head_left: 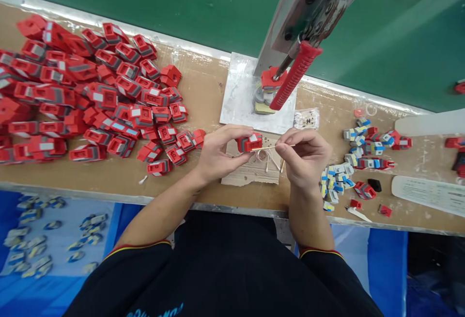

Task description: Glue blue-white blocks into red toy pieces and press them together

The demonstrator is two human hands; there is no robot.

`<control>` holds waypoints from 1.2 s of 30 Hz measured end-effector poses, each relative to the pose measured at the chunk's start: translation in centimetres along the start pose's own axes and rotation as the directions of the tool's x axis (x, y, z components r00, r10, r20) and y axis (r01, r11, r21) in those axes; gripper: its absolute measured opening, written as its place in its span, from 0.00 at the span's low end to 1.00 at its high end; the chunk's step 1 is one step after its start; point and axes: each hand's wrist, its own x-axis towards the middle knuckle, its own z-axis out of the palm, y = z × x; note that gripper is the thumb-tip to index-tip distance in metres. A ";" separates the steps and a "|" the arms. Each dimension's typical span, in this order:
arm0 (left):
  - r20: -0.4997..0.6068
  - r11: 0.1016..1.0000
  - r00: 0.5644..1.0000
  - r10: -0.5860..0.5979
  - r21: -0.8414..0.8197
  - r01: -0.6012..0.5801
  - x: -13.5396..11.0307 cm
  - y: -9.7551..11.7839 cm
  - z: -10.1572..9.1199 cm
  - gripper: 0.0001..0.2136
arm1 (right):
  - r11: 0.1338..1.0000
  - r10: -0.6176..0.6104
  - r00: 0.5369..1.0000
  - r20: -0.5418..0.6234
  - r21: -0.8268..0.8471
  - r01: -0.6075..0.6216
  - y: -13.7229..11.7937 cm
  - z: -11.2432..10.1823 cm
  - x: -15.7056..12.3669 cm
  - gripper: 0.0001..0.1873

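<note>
Between thumb and fingers, my left hand (225,151) holds a small red plastic toy vehicle part (250,143) with a white patch on top. My right hand (304,155) pinches a thin wooden stick (267,148), which looks like a cotton swab. The stick's tip reaches the lower edge of the red part; whether it touches is too small to tell. Below both hands lies a piece of cardboard (250,176) with loose cotton swabs (267,166) and a clear ring on it.
Many red vehicle parts (127,87) are heaped on the left. A press with a red handle (296,75) stands on a metal plate (236,94) ahead. Small blue, white and yellow parts (336,179) lie right, near a swab packet (306,118). Blue bins (112,230) sit below the table edge.
</note>
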 end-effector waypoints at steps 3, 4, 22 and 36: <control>0.007 0.999 0.999 -0.046 0.013 0.046 0.0 0.0 0.0 0.15 | 0.998 0.036 0.999 -0.004 -0.043 -0.036 0.1 -0.1 -0.1 0.22; 0.007 0.998 0.999 -0.054 0.017 0.053 0.0 0.0 0.0 0.14 | 0.998 0.040 0.999 -0.004 -0.042 -0.040 0.2 -0.1 -0.1 0.22; -0.003 0.999 1.000 -0.016 0.035 0.016 0.1 0.0 -0.1 0.15 | 0.985 -0.088 0.994 0.058 -0.143 0.096 0.0 -0.5 -0.2 0.13; -0.036 0.995 0.998 -0.041 0.087 0.044 0.0 -0.1 -0.3 0.14 | 0.926 -0.219 0.965 0.146 -0.281 0.253 -0.6 -1.8 0.1 0.07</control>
